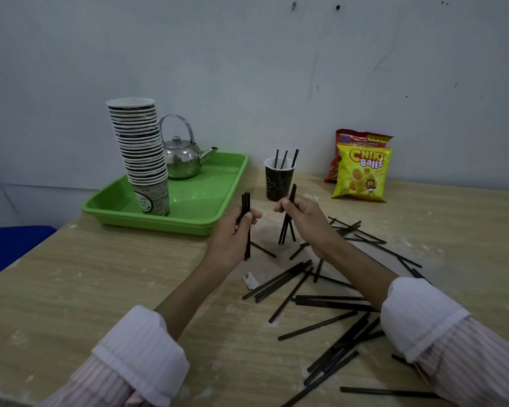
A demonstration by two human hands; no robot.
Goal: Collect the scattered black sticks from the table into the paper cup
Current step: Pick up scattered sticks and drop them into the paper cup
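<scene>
A dark paper cup point(278, 183) stands upright on the wooden table point(100, 283), with three black sticks point(284, 159) poking out of it. My left hand point(232, 236) grips a small upright bundle of black sticks point(246, 204), left of the cup and nearer to me. My right hand point(303, 220) holds a second bundle of sticks point(288, 224), just in front of the cup, its lower ends fanned apart above the table. Several more black sticks point(321, 304) lie scattered on the table, under and around my right forearm.
A green tray point(206, 198) at the back left carries a tall stack of paper cups point(141, 148) and a metal teapot point(182, 157). Two snack bags point(360, 171) lean on the wall at the back right. A scrap of white paper point(249, 279) lies near the sticks.
</scene>
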